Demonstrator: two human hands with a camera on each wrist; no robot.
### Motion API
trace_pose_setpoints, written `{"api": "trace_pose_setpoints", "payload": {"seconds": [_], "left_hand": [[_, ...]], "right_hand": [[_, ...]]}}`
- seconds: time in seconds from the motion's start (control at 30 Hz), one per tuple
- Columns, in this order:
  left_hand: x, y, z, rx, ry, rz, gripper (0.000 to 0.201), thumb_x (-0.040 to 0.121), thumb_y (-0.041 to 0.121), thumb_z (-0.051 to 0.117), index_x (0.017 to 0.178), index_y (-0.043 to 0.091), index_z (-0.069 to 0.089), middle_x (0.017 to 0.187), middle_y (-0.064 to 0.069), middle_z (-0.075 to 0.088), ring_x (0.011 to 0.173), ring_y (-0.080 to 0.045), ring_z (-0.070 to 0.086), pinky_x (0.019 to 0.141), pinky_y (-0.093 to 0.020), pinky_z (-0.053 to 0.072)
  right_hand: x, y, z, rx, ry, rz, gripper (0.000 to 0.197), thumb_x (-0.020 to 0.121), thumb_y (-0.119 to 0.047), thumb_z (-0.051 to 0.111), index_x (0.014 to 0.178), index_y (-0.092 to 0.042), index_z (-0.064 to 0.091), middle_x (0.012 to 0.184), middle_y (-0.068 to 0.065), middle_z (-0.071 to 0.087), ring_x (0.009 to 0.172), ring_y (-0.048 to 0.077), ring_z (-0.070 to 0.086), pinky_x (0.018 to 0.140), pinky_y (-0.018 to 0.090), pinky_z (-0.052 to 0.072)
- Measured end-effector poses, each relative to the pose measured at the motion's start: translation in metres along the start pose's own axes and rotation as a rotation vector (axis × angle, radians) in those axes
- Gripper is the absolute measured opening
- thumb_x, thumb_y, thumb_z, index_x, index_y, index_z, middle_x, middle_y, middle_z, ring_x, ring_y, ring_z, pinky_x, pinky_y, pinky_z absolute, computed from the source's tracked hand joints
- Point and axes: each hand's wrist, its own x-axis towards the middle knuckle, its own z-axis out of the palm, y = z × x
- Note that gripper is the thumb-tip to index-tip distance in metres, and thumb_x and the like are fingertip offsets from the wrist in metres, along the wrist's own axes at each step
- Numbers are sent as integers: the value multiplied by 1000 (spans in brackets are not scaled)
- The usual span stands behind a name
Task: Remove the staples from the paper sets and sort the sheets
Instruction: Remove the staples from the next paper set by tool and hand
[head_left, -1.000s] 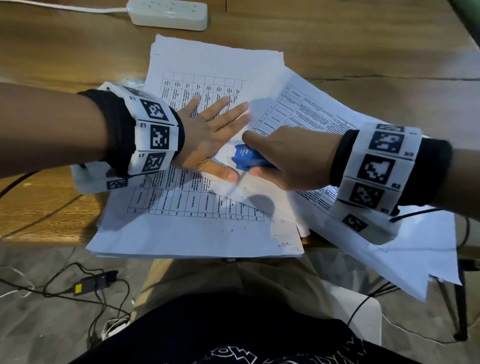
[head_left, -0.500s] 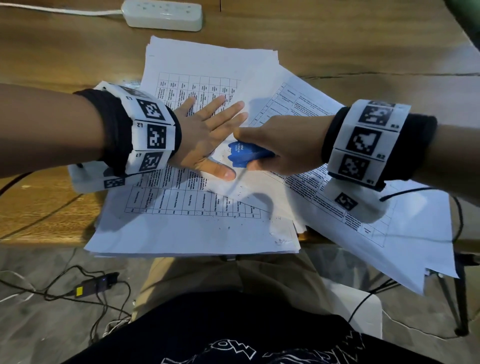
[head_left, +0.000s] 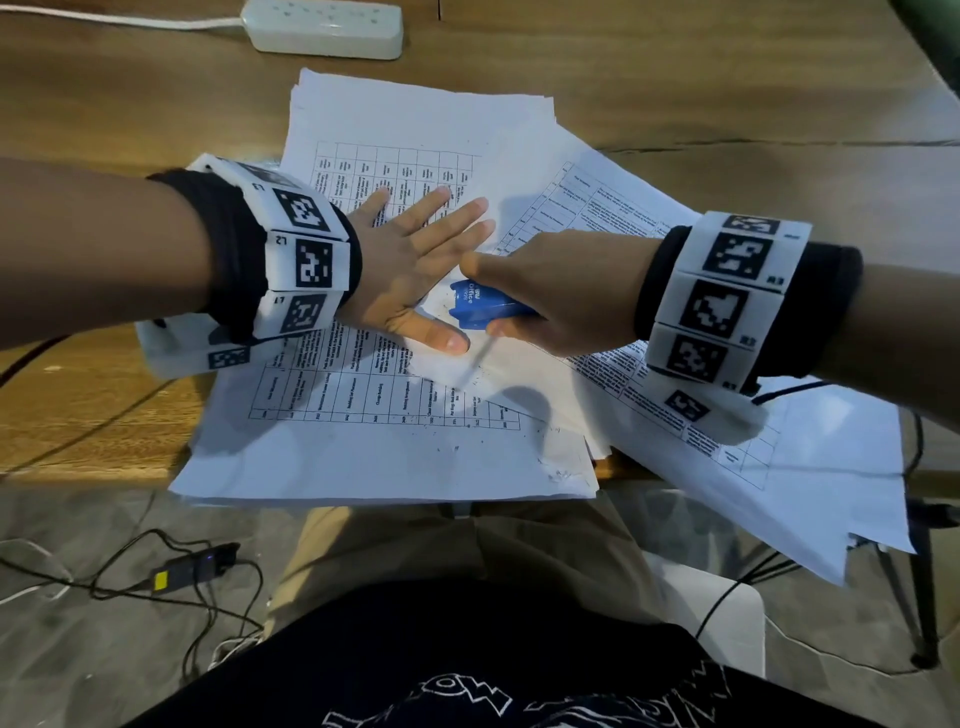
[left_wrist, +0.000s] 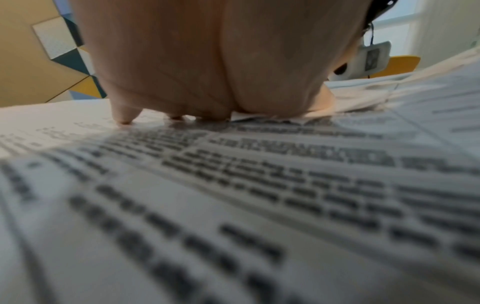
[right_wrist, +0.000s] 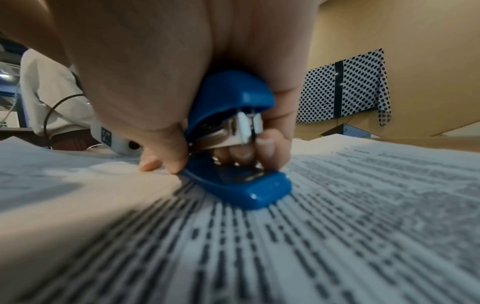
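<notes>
A blue stapler (head_left: 485, 306) lies low on the paper set, gripped in my right hand (head_left: 550, 296); the right wrist view shows fingers wrapped round the stapler (right_wrist: 231, 144), its base on the printed sheet (right_wrist: 337, 205). My left hand (head_left: 415, 265) lies flat with fingers spread on the left stack of printed sheets (head_left: 363, 415), thumb tip just left of the stapler's nose. From the left wrist view the palm (left_wrist: 207, 61) presses on the paper (left_wrist: 233, 205). A second, angled paper set (head_left: 649, 395) lies under my right wrist. The staple itself is hidden.
A white power strip (head_left: 324, 28) with its cord sits at the far edge of the wooden table (head_left: 727, 93). The angled sheets overhang the table's near edge at right. Cables and an adapter (head_left: 192, 569) lie on the floor below left.
My right hand with the stapler has slid slightly left and away, closer to the left thumb. The left hand stays flat on the paper.
</notes>
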Motion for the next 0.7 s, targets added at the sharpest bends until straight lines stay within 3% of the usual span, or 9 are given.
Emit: {"api": "trace_pose_setpoints", "payload": {"seconds": [0.17, 0.37, 0.53, 0.7], "left_hand": [[0, 1, 0, -17, 14, 3, 122, 38, 91, -12, 137, 23, -36, 132, 10, -48, 138, -22, -30, 112, -56, -5], [1, 1, 0, -50, 25, 4, 135, 26, 95, -17, 137, 20, -36, 144, 8, -42, 139, -20, -29, 112, -55, -6], [2, 1, 0, -50, 35, 1, 135, 30, 96, -9, 139, 20, -34, 148, 5, -37, 140, -20, -27, 112, -55, -4], [1, 1, 0, -46, 36, -4, 138, 24, 95, -18, 138, 19, -34, 148, 5, -38, 140, -21, -27, 112, -55, -5]], "right_hand": [[-5, -10, 5, -73, -10, 47, 36, 96, -33, 38, 120, -8, 32, 83, 9, 47, 62, 28, 40, 57, 32, 29], [-8, -18, 8, -148, 20, 52, 23, 95, -18, 42, 114, -9, 31, 75, 7, 45, 45, 16, 33, 41, 26, 20], [-11, -23, 7, -184, 1, 64, 26, 94, -13, 43, 116, -10, 29, 72, 5, 37, 45, 16, 31, 40, 26, 17], [-10, -23, 7, -163, -8, 65, 29, 92, -14, 43, 117, -8, 28, 67, 3, 34, 45, 16, 32, 40, 27, 19]]}}
